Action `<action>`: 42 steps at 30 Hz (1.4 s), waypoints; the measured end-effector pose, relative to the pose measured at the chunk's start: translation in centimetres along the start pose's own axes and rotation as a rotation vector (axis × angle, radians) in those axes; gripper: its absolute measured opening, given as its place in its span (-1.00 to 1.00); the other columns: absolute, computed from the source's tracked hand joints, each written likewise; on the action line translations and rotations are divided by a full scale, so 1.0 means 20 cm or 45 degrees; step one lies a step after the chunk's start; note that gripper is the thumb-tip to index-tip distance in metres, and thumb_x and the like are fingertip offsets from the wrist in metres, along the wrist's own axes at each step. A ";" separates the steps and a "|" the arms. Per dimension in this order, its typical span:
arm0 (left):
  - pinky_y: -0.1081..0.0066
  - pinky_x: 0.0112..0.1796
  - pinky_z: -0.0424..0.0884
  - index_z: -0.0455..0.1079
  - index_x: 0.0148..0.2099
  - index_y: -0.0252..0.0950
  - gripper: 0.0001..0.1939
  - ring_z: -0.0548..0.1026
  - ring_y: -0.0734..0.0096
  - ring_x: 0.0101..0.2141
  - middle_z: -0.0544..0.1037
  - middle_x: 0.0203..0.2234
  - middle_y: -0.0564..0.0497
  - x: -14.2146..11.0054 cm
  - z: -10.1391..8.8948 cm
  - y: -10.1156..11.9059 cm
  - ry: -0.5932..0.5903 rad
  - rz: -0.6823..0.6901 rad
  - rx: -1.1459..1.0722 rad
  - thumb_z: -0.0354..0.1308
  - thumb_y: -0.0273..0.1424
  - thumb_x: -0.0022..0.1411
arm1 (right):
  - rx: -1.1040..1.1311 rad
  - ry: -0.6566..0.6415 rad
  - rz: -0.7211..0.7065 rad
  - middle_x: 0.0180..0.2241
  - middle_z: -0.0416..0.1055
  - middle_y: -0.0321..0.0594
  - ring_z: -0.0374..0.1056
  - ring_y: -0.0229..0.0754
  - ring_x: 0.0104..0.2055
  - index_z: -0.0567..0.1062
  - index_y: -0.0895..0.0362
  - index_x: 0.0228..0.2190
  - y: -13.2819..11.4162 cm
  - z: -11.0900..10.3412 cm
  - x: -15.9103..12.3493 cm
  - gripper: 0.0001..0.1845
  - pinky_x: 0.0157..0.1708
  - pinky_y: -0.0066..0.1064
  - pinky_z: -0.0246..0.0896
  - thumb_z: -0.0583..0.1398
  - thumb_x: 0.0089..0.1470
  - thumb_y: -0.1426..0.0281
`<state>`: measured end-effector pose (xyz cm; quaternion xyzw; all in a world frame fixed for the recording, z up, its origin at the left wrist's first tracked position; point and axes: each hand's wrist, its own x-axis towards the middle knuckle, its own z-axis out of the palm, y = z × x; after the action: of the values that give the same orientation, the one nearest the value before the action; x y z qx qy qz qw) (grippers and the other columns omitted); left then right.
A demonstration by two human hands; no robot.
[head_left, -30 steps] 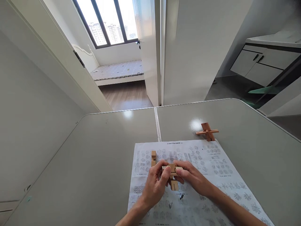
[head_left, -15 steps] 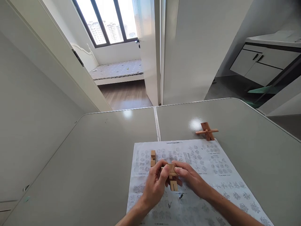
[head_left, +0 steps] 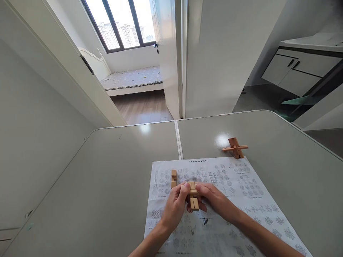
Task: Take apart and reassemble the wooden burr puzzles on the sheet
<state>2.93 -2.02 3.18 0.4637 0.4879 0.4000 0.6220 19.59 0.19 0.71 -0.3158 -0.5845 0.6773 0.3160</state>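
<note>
Between my two hands are light wooden puzzle blocks [head_left: 194, 204], fitted together crosswise, with one block's end jutting toward me. My left hand [head_left: 175, 203] grips them from the left, thumb on top. From the right, my right hand [head_left: 213, 200] pinches the same blocks, its thumb also on top. The fingers under the blocks are partly hidden. Just beyond my left hand lies a loose notched wooden block [head_left: 174, 174] on the printed sheet [head_left: 214, 235], its near end close to my fingers.
A reddish-brown wooden cross-shaped assembly [head_left: 235, 147] stands at the sheet's far right edge. The sheet, covered in small diagrams, lies on a pale table [head_left: 112, 185] with a white seam. Past the table's far edge are an open door [head_left: 168, 64] and a bed [head_left: 134, 78].
The held blocks have come closer together and shifted slightly left and up, with both hands moving along. The loose block and the cross-shaped assembly stay where they were.
</note>
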 end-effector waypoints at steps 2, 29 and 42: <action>0.45 -0.48 0.30 0.37 -0.40 -0.29 -0.42 0.33 0.42 -0.57 0.48 -0.61 0.02 0.00 -0.01 -0.01 -0.023 0.002 -0.003 0.01 0.11 0.41 | 0.025 0.011 0.027 -0.57 0.35 -0.28 0.28 -0.17 -0.49 0.48 0.12 -0.42 0.00 -0.01 0.00 -0.34 -0.30 -0.29 0.33 0.00 0.38 -0.14; 0.49 -0.51 0.25 0.20 -0.41 -0.23 -0.47 0.25 0.51 -0.57 0.26 -0.60 0.15 -0.01 -0.01 -0.04 0.007 0.023 0.032 0.07 0.10 0.39 | 0.071 0.012 0.036 -0.53 0.19 -0.37 0.14 -0.22 -0.48 0.35 0.08 -0.40 0.03 -0.03 -0.01 -0.49 -0.40 -0.36 0.10 0.04 0.39 -0.06; 0.40 -0.39 0.26 0.22 -0.38 -0.23 -0.48 0.24 0.45 -0.53 0.22 -0.60 0.14 -0.04 -0.01 -0.07 0.154 0.228 0.361 -0.06 0.07 0.46 | 0.242 -0.009 0.080 -0.50 0.13 -0.38 0.01 -0.25 -0.48 0.29 0.07 -0.44 0.03 -0.01 -0.02 -0.52 -0.44 -0.38 0.00 0.08 0.38 0.01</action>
<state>2.63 -3.07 1.96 0.5636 0.5326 0.4080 0.4818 20.02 -0.11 0.17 -0.3002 -0.5084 0.7404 0.3213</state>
